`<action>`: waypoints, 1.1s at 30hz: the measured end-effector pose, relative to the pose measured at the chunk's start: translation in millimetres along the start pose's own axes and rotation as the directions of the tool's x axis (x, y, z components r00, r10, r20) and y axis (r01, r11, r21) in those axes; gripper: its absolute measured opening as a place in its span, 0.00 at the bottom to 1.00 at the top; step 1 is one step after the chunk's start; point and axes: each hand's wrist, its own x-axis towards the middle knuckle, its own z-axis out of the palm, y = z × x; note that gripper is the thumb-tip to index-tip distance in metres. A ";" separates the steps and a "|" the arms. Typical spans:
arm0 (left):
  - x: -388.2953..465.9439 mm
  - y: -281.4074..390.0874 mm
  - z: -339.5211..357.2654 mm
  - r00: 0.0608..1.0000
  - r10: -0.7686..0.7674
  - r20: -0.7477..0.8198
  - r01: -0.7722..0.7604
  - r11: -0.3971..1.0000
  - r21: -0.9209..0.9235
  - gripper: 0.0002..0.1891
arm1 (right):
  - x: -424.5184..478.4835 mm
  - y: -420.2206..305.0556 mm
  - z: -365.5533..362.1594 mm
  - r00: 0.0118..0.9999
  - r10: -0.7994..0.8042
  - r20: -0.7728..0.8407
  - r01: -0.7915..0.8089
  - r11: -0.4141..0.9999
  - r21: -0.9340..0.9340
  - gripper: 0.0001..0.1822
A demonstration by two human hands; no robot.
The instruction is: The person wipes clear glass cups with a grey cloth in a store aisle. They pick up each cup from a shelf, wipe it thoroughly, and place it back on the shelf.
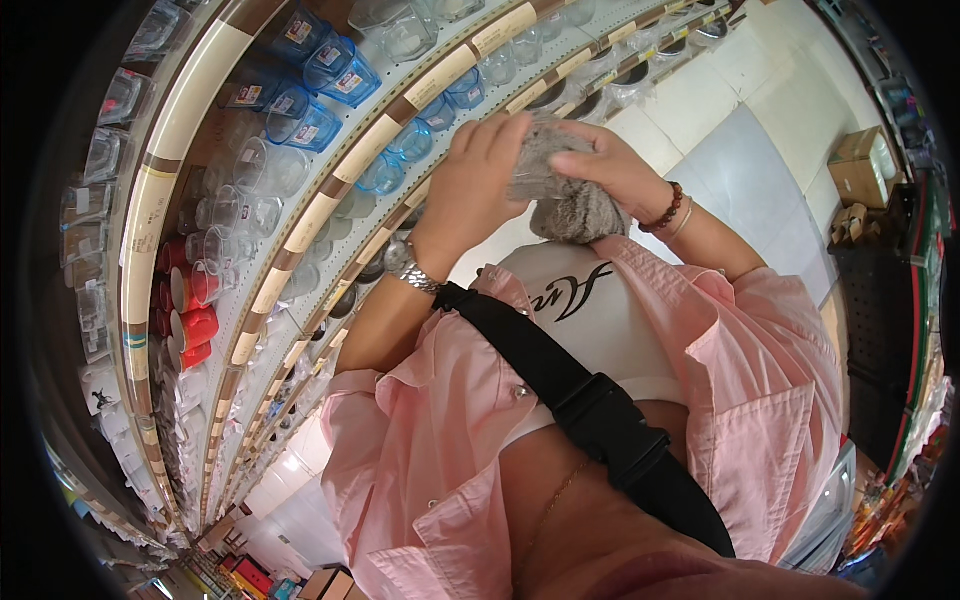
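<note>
My left hand (476,180), with a metal-band watch on its wrist, holds a clear glass vessel (525,182) at chest height. Its fingers curl over the far side, and most of the vessel is hidden by them and by the cloth. My right hand (600,161), wearing a beaded bracelet, grips a fuzzy grey cloth (577,214) against the glass. Part of the cloth bunches and hangs below the right fingers, near my shirt. Blue glass tumblers (411,140) stand on the shelf just left of my left hand.
Tiered shelves (367,139) with label strips curve along my left, holding blue tumblers (304,124), clear glasses (270,165) and red mugs (193,322). Plastic-wrapped pans or bowls (630,75) are low ahead. A cardboard box (866,166) sits right across the tiled floor (742,180).
</note>
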 end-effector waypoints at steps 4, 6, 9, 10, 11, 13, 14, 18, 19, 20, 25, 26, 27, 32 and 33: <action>-16.0 -20.5 1.3 0.969 -0.241 0.057 0.246 0.909 -0.337 0.47 | -14.2 -15.3 -11.4 0.993 -0.114 -0.041 0.103 0.970 -0.220 0.21; -16.8 -19.5 -0.2 0.978 -0.177 0.107 0.204 0.904 -0.376 0.47 | -10.4 -20.1 -17.3 0.895 -0.404 0.190 0.423 0.628 -0.654 0.17; -12.7 -12.8 -0.5 0.989 -0.046 0.143 0.100 0.913 -0.395 0.47 | -5.2 -24.7 -13.6 0.727 -0.283 0.625 0.678 0.154 -0.719 0.20; -10.2 -8.4 0.9 0.989 0.003 0.147 0.056 0.917 -0.394 0.46 | -2.9 -22.3 -11.3 0.675 -0.263 0.689 0.724 0.055 -0.688 0.20; -7.5 -2.8 2.3 0.986 0.018 0.164 0.041 0.935 -0.353 0.46 | -1.7 -19.1 -10.8 0.695 -0.176 0.697 0.714 0.049 -0.698 0.19; -2.4 6.6 5.5 0.981 0.036 0.192 0.016 0.964 -0.264 0.45 | 1.6 -12.5 -12.6 0.707 0.003 0.707 0.707 0.028 -0.707 0.17; -3.8 5.7 10.6 0.988 0.045 0.149 -0.010 0.973 -0.232 0.43 | 2.1 -9.6 -12.0 0.708 -0.029 0.705 0.706 0.031 -0.708 0.15; -3.5 10.5 19.1 0.993 0.061 0.102 -0.061 0.998 -0.005 0.43 | 7.6 -5.0 -20.2 0.694 -0.011 0.720 0.720 -0.007 -0.694 0.17; -3.6 12.1 19.6 0.994 0.048 0.096 -0.050 0.999 0.014 0.43 | 8.0 -6.7 -20.8 0.728 0.037 0.684 0.684 0.032 -0.729 0.18; -4.7 12.8 18.1 0.995 0.037 0.090 -0.040 0.999 0.032 0.43 | 9.4 -11.0 -18.7 0.758 0.087 0.646 0.642 0.069 -0.763 0.18; -12.3 -7.1 5.9 0.994 0.101 0.036 -0.108 0.937 0.332 0.40 | -6.0 -37.0 -40.1 0.877 0.268 0.399 0.442 -0.124 -0.888 0.14; -14.3 -12.3 -4.0 0.996 0.074 -0.052 -0.063 0.978 0.198 0.41 | -8.4 -27.8 -64.3 0.893 0.161 0.421 0.440 -0.108 -0.892 0.15; -17.8 -15.6 -17.7 0.991 0.020 -0.135 -0.012 0.998 0.060 0.42 | -10.5 -19.9 -81.4 0.925 0.073 0.372 0.378 -0.083 -0.922 0.17; -23.3 -16.2 -47.4 0.937 -0.053 -0.346 -0.069 0.941 -0.332 0.44 | -23.1 4.3 -115.8 0.995 -0.063 0.079 0.081 0.031 -0.996 0.22; -23.7 -16.3 -49.6 0.918 -0.026 -0.396 -0.111 0.941 -0.319 0.44 | -23.3 9.6 -113.8 0.994 -0.082 0.070 0.073 0.045 -0.996 0.22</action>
